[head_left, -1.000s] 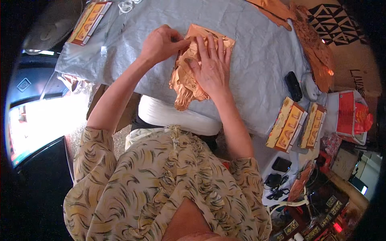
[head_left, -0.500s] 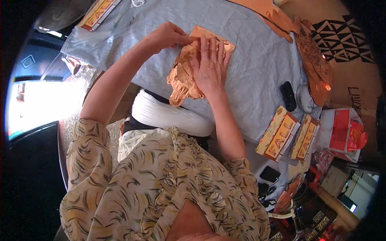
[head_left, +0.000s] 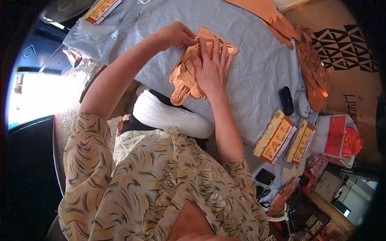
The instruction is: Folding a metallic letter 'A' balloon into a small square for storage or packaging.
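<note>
A crinkled, copper-coloured foil balloon, flat and folded into layers, lies on the grey cloth-covered table in front of me. At its upper left edge, the fingertips of my left hand pinch the foil. My right hand is spread flat over the middle of the balloon, palm down and fingers apart, pressing on it. The loose, wrinkled lower end of the foil reaches toward the table's near edge. What lies beneath my right palm is hidden.
A thick hank of white string lies across my lap. To the right are two printed cartons, a black object and a roll of clear tape. More copper foil hangs over the far right edge, beside a cardboard box.
Both hands and the foil appear slightly farther right in the picture, while the cartons sit slightly farther left. The pinch and the flat palm stay as they were.
</note>
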Motion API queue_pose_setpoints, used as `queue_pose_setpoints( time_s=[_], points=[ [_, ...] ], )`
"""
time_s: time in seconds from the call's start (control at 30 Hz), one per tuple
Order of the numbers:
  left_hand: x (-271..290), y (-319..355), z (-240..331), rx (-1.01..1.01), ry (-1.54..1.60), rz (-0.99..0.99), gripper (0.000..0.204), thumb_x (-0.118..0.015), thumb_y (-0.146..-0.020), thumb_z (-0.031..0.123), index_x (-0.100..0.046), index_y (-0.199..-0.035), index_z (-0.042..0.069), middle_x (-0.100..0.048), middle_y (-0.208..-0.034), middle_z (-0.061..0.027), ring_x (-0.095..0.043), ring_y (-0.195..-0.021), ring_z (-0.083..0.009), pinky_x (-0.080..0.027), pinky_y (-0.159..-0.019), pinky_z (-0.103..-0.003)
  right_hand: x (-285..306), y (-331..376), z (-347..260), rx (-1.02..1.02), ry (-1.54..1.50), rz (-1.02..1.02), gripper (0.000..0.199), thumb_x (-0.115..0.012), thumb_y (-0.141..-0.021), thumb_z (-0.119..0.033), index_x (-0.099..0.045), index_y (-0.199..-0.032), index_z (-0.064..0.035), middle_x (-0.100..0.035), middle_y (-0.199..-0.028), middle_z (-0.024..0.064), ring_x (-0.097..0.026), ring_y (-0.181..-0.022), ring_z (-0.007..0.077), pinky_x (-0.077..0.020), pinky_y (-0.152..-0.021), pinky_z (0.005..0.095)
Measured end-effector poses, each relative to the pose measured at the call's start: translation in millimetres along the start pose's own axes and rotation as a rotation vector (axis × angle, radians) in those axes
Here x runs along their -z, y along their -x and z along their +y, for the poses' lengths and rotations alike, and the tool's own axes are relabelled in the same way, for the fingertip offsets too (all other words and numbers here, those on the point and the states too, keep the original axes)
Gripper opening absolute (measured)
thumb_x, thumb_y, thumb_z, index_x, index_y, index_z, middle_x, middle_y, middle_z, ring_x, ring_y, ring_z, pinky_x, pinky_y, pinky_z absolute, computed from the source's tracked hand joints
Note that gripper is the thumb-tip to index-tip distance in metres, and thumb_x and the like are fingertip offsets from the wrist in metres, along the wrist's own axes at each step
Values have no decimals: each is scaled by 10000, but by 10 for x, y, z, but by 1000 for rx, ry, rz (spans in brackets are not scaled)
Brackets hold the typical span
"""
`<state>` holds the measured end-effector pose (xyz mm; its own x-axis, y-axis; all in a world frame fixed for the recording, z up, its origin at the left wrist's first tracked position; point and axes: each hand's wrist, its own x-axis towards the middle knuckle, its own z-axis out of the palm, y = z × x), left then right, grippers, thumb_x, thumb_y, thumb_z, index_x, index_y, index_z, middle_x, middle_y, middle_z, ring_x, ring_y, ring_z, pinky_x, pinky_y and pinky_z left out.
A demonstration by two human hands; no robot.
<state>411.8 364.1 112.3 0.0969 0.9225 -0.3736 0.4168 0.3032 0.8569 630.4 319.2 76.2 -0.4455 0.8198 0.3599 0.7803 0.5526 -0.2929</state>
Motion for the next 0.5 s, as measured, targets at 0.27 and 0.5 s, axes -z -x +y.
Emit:
queue_pose_setpoints(
  time_s=[0.27, 0.5],
  points=[
    [-11, 44, 49, 4, 1, -20, 433, -800, -907, 245, -739, -1315, 112, -759, -988, -28, -672, -864, -111, -540, -768, -267, -27, 6, 20, 9, 52, -11, 538, -454, -1082, -522, -488, -1578, -316, -317, -1688, 175, -274, -1538, 467, -148, -1257, 617],
    [-38, 89, 135, 26, 38, 0, 579, -823, -887, 225, -663, -1441, 172, -667, -833, 26, -537, -704, -71, -459, -634, -252, -11, 13, 31, -1, 55, -36, 502, -455, -1086, -503, -515, -1557, -339, -318, -1688, 170, -271, -1541, 457, -147, -1259, 609]
  ],
)
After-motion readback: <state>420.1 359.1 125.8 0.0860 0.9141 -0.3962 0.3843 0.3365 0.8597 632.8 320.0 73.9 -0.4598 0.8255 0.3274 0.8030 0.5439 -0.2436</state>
